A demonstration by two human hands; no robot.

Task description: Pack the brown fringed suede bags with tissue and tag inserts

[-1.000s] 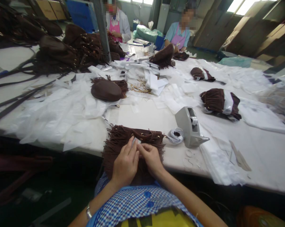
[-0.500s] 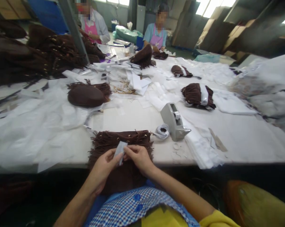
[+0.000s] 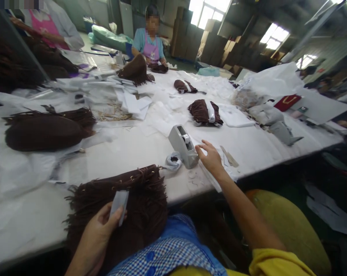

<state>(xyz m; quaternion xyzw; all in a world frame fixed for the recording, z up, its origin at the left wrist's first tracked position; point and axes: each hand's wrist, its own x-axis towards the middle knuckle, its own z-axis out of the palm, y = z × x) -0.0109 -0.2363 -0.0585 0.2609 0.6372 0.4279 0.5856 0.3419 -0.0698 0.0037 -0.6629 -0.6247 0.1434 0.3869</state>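
Observation:
My left hand (image 3: 100, 226) pinches a small folded white paper slip (image 3: 120, 205) between thumb and fingers. Beneath it, a dark brown fringed bag (image 3: 141, 199) with metal eyelets lies partly on the table edge and partly over my lap. My right hand (image 3: 210, 157) is stretched forward, thumb and forefinger pinched together at the cutter end of a grey tape dispenser (image 3: 182, 147). Whatever lies between those fingertips is too small to make out. Close to the dispenser's left side, a coiled pale strap (image 3: 173, 161) rests on the table.
Another brown fringed bag (image 3: 47, 130) lies at left among plastic sheets. Beyond the dispenser sits a brown bundle (image 3: 205, 112) with a white band. White papers (image 3: 134, 103) are heaped mid-table. Two people work across the table. A yellow-green rounded object (image 3: 288, 226) stands below the edge at right.
My right hand has left the white slip and moved right and forward to the tape dispenser. The left hand still holds the slip. The view has swung to the right.

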